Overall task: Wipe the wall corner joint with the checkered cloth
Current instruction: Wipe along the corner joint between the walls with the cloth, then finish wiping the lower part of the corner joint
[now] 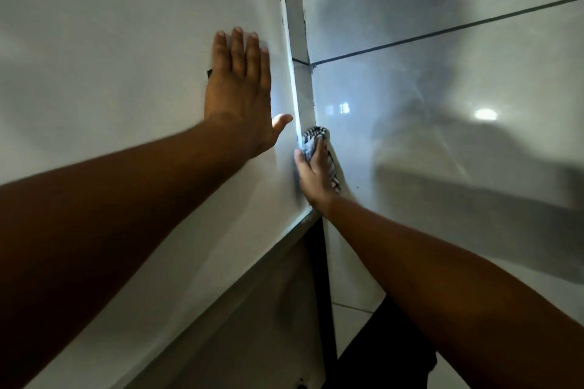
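Note:
The wall corner joint [300, 41] runs as a narrow vertical strip between a white panel on the left and glossy tiles on the right. My right hand [313, 174] is shut on the black-and-white checkered cloth [313, 136] and presses it into the joint about halfway up. The bunched cloth sticks out above my fingers and trails down along the right side of my hand. My left hand [240, 88] lies flat with fingers together on the white panel [126, 57], just left of the joint and slightly higher than the cloth.
The glossy tiled wall [442, 104] on the right has a dark horizontal grout line [442, 30] and reflects lights. The white panel's bottom edge [252, 265] slants down to the left. A dark gap [319, 262] runs below the joint, and dark clothing [385, 350] shows at the bottom.

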